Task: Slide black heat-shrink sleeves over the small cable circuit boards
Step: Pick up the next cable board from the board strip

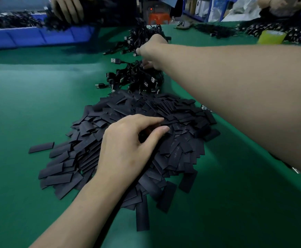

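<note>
A wide heap of flat black heat-shrink sleeves point(174, 151) covers the green table in front of me. My left hand point(128, 145) rests on top of the heap, thumb and forefinger curled down among the sleeves; whether they pinch one is hidden. Beyond the heap lies a tangle of black USB cables point(137, 77), and a second bundle point(140, 38) sits farther back. My right hand point(152, 51) reaches across to the cables, its fingers curled into the wires between the two bundles. No circuit board shows clearly.
A blue bin point(38, 36) of black cables stands at the back left, with another person's hand point(69, 9) over it. A yellow-green cup point(271, 37) and more dark cable piles point(216, 31) sit at the back right. The green table point(38, 97) stretches out to the left.
</note>
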Action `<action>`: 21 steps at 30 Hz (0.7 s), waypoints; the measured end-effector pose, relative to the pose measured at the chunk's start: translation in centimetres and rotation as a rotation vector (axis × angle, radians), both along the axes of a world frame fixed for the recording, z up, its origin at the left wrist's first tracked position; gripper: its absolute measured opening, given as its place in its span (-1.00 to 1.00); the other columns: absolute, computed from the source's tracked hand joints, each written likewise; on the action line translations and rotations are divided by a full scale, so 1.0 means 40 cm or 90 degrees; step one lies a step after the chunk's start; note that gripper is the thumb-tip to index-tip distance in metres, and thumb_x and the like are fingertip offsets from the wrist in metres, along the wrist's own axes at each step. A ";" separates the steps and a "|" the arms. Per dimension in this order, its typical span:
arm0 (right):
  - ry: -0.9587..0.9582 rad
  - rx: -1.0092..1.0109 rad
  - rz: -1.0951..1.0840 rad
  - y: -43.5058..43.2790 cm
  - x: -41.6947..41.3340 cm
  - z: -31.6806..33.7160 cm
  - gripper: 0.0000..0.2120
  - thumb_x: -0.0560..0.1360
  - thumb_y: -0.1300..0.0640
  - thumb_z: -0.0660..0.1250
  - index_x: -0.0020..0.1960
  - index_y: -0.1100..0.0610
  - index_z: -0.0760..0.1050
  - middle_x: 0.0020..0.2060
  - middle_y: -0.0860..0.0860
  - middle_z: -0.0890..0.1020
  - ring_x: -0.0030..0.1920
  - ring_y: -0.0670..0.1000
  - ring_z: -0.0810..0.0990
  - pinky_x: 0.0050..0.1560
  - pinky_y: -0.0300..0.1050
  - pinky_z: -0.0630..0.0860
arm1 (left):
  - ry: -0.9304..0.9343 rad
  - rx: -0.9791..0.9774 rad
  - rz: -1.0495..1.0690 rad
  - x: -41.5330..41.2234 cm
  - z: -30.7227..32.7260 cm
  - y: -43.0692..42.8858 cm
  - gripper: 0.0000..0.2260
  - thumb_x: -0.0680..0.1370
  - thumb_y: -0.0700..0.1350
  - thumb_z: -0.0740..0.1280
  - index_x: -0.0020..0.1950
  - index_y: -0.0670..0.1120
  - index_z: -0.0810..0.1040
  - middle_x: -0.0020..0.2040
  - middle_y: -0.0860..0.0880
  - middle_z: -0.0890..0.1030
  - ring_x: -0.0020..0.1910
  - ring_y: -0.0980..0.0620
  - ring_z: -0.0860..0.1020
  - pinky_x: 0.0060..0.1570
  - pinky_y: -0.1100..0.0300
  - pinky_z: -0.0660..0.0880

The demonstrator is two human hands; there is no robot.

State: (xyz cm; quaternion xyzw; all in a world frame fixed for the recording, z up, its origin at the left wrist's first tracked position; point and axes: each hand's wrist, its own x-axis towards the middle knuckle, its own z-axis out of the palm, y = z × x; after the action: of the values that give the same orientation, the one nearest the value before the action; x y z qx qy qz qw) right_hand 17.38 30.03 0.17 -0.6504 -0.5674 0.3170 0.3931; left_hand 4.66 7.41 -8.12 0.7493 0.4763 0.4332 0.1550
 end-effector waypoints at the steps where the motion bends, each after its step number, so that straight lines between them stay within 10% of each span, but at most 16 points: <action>1: -0.025 0.009 0.009 0.006 -0.002 -0.005 -0.89 0.58 0.19 0.37 0.06 0.17 0.46 -0.05 0.07 0.58 -0.13 0.00 0.58 0.02 -0.03 0.68 | 0.002 0.000 -0.001 0.000 0.000 0.000 -0.80 0.55 0.11 0.46 0.14 0.11 0.72 -0.01 0.23 0.70 0.04 0.23 0.64 0.06 0.04 0.61; 8: -0.249 0.149 0.014 -0.186 0.120 0.079 -0.80 0.59 0.12 0.39 0.11 0.22 0.67 0.04 0.03 0.70 -0.10 -0.10 0.65 -0.13 -0.33 0.54 | 0.023 0.008 -0.005 -0.002 0.003 -0.002 -0.78 0.55 0.11 0.43 0.15 0.10 0.72 -0.01 0.22 0.70 0.03 0.24 0.63 0.05 0.05 0.60; 15: -0.665 -0.202 0.061 -0.433 0.346 0.076 -0.66 0.50 -0.15 0.47 0.04 0.12 0.70 -0.11 0.10 0.71 -0.04 0.13 0.65 0.04 -0.01 0.58 | 0.027 0.012 0.005 0.004 0.003 0.000 -0.80 0.55 0.09 0.44 0.13 0.09 0.73 -0.02 0.22 0.70 -0.02 0.24 0.63 0.04 0.12 0.58; 21: -0.659 -0.208 -0.004 -0.471 0.403 -0.013 -0.74 0.47 -0.15 0.51 -0.06 0.05 0.72 -0.08 0.11 0.69 -0.02 0.19 0.63 0.07 0.10 0.62 | 0.037 0.007 0.010 0.005 0.002 -0.003 -0.80 0.54 0.09 0.45 0.13 0.10 0.73 -0.04 0.22 0.70 -0.03 0.26 0.62 -0.01 0.27 0.54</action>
State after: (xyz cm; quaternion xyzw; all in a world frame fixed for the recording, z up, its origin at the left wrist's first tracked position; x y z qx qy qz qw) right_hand 33.51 11.20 -0.33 -0.7758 -0.6284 0.0383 -0.0435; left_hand 4.87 7.29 -8.03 0.7585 0.4845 0.4149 0.1336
